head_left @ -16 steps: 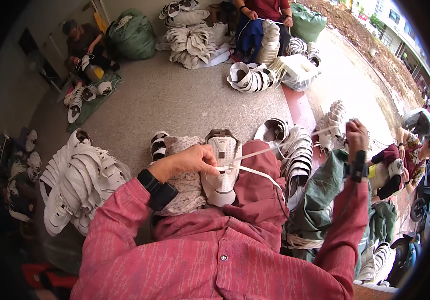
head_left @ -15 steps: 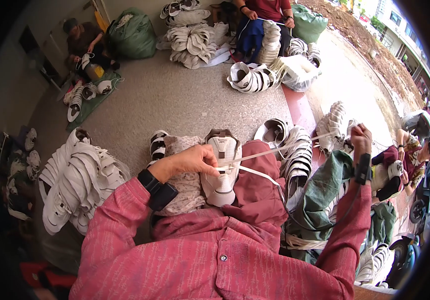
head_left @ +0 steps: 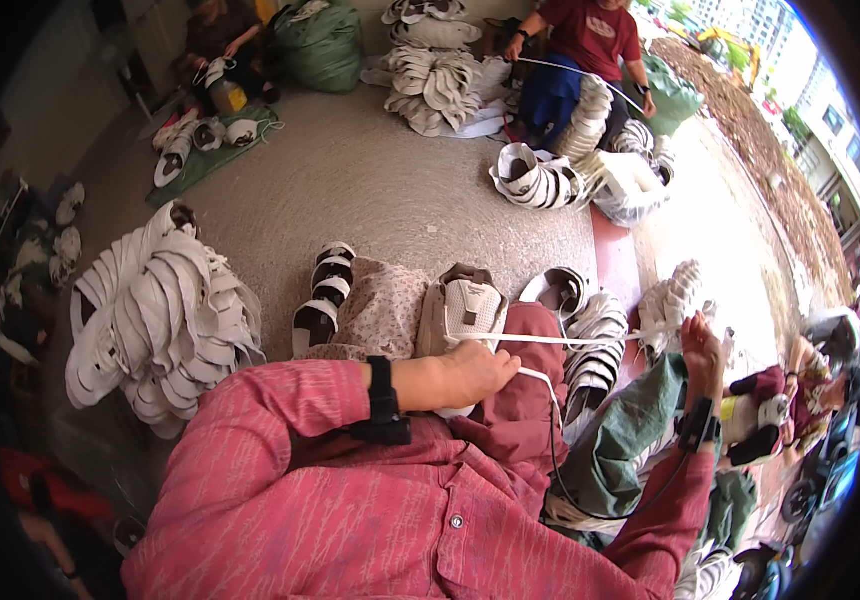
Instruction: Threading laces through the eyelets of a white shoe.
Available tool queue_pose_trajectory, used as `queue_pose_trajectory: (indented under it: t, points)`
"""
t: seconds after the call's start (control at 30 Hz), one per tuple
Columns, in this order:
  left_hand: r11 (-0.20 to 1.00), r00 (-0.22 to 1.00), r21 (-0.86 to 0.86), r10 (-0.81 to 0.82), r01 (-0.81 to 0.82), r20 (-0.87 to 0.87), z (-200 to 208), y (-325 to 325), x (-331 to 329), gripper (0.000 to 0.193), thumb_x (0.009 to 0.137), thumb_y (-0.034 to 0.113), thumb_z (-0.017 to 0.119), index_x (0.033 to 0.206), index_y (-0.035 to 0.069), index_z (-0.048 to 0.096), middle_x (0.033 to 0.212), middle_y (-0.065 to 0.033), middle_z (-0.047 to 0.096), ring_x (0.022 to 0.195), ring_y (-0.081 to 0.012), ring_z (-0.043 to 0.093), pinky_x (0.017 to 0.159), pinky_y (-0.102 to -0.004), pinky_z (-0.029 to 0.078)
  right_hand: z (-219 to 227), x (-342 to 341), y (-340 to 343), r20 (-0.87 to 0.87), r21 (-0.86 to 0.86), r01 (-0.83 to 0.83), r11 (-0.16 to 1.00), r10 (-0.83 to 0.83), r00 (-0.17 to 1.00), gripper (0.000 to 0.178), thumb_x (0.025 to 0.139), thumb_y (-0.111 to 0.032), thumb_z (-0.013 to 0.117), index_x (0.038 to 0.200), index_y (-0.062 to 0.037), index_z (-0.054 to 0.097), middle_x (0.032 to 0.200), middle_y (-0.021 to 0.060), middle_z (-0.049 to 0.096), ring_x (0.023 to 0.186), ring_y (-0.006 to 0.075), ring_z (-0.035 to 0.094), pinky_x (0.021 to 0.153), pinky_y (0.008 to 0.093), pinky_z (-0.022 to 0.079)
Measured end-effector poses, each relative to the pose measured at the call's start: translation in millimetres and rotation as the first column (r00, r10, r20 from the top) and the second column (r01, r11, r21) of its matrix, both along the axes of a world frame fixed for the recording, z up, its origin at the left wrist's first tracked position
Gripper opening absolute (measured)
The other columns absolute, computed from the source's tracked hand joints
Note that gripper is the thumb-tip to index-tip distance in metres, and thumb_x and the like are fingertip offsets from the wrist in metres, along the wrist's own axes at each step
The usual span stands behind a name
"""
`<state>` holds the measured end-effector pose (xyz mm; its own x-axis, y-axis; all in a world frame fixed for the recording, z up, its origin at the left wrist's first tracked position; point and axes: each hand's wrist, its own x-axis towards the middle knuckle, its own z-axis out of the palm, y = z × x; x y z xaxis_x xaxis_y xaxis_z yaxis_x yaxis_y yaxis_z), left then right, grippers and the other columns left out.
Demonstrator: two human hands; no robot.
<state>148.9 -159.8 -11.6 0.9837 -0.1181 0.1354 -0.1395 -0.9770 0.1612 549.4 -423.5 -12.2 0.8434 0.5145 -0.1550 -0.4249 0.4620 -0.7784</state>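
A white-and-beige shoe upper with a dark collar rests between my thighs, its lower part hidden by my left hand. My left hand lies across it with curled fingers, and a loop of white shoelace comes out at the fingertips. A taut stretch of that shoelace runs from the upper over my right thigh toward my right hand. That hand is raised out to the right and closed on the lace's far part. Both wrists wear black bands.
A large heap of white shoe uppers stands at left; nested rows of uppers and green cloth lie by my right leg. Ahead, a person in a dark red shirt pulls a lace among more uppers. Another person sits far left.
My left hand has moved right and down across the upper. My right hand has come lower, and the lace now runs nearly level. The whole view has shifted, with the far workers appearing further right.
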Motion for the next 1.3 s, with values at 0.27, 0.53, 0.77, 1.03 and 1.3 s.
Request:
queue_pose_trajectory:
  t: [0.27,0.53,0.77,1.03,1.3]
  points:
    - [0.551,0.939,-0.829,-0.327,0.102,-0.102,57,21,-34,0.027,0.089,0.018,0.062,0.114,0.007,0.062,0.079,-0.0086,0.065,0.077,-0.0155,0.065,0.064,-0.0314,0.050,6,-52,-3,0.201,0.213,0.012,0.977,-0.056,0.978,0.023,0.089,0.003,0.056,0.112,0.0086,0.058,0.109,0.0140,0.064,0.093,0.0218,0.064,0.090,0.0297,0.054]
    - [-0.244,0.757,-0.967,0.645,0.068,-0.109,61,149,-138,0.028,0.093,0.018,0.060,0.119,0.007,0.060,0.074,0.0021,0.058,0.058,-0.0051,0.052,0.051,-0.0180,0.043,-53,-45,43,-0.117,0.036,0.057,0.998,-0.053,0.992,0.007,0.090,-0.010,0.063,0.095,-0.0060,0.061,0.069,-0.0029,0.056,0.058,0.0082,0.052,0.053,0.0212,0.044]
    - [0.690,0.691,0.158,0.721,-0.706,-0.061,13,139,-146,0.028,0.079,0.030,0.069,0.095,0.008,0.068,0.076,-0.0131,0.065,0.074,-0.0339,0.063,0.068,-0.0447,0.048,-48,-189,151,0.772,-0.431,0.156,0.889,0.274,0.574,0.013,0.090,-0.012,0.058,0.092,-0.0017,0.066,0.076,0.0099,0.066,0.053,0.0142,0.058,0.050,0.0292,0.047]
    - [0.926,0.942,-0.360,0.214,-0.111,0.260,20,74,-10,0.012,0.077,0.008,0.067,0.088,0.003,0.065,0.083,-0.0118,0.062,0.079,-0.0282,0.061,0.071,-0.0366,0.049,-19,-251,161,0.630,-0.766,-0.007,0.642,0.754,0.187,0.023,0.090,-0.025,0.053,0.090,-0.0056,0.065,0.082,0.0150,0.066,0.080,0.0344,0.064,0.071,0.0410,0.049]
    - [0.775,0.983,-0.605,0.162,-0.183,-0.090,5,70,20,0.011,0.074,0.003,0.064,0.084,0.000,0.063,0.080,-0.0111,0.059,0.072,-0.0215,0.061,0.066,-0.0318,0.049,-18,-242,161,0.569,-0.805,-0.094,0.586,0.806,0.162,0.019,0.089,-0.023,0.058,0.091,-0.0058,0.066,0.080,0.0132,0.066,0.077,0.0310,0.065,0.069,0.0384,0.049]
